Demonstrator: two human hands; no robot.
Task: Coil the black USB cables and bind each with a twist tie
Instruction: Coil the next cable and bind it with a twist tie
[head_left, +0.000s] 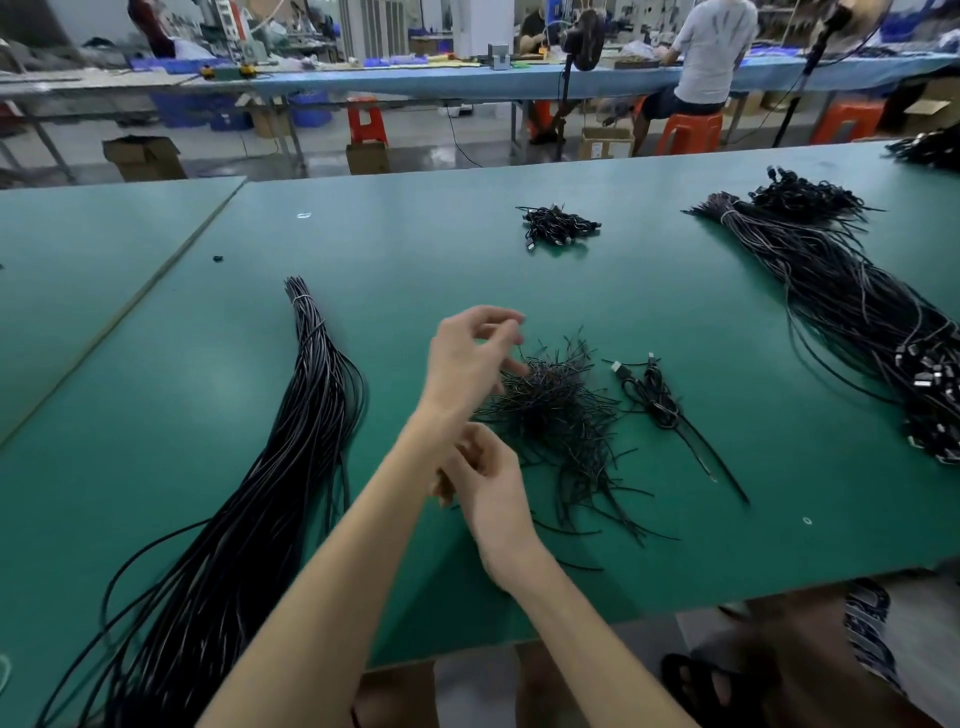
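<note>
- Your L hand (470, 356) hovers over the surface (415, 249) at the left edge of the twist tie pile (550, 410). Fingers are loosely curled and apart, tips blurred, nothing visible between them.
- Your R hand (485, 483) is nearer to you, just below the L wrist, at the pile's near-left edge. Fingers are curled inward but partly hidden behind the L forearm, so can't tell if they're pinching anything.
- The ties are a loose black heap right beside both hands. Strays trail toward you, past the R wrist.
- One coiled cable (655, 397) lies just right of the tie pile, off to the R of both hands. Its USB plug (618, 368) points back-left, and 2 long straight strands run from it toward the near-right.
- The long uncoiled cable bundle (296, 441) lies to the left of your L arm, apart from it. It's tied near the far end and fans out toward you.
- A big cable bundle w/ plugs (852, 312) runs along the right side, well apart from both hands.
- A small heap of coiled cables (558, 226) sits further back, well beyond the L hand.
</note>
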